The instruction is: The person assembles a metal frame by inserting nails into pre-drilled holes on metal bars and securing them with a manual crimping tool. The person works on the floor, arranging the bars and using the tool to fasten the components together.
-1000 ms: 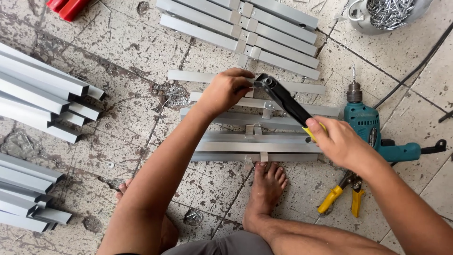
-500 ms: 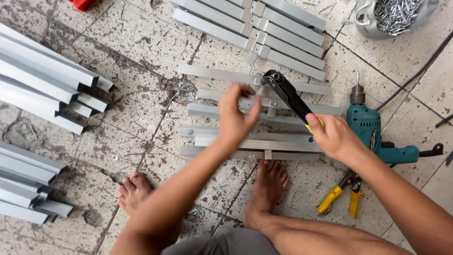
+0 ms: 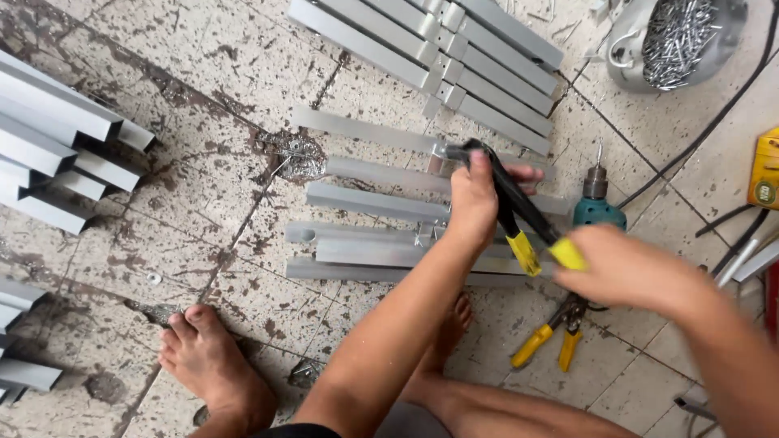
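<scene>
Left hand [image 3: 475,199] grips the black, yellow-handled rivet tool [image 3: 507,199] over grey aluminium bars [image 3: 373,203]; right hand [image 3: 629,268] clasps its handle ends.

At the upper right of the frame I see a round grey metal bowl [image 3: 625,49] full of shiny silver rivets [image 3: 677,32]. A teal electric drill [image 3: 599,207] lies right of the middle. Yellow-handled pliers [image 3: 552,337] lie at the lower right. Long grey metal bars [image 3: 57,142] are stacked along the left edge. A yellow box [image 3: 765,170] sits at the right edge.
</scene>
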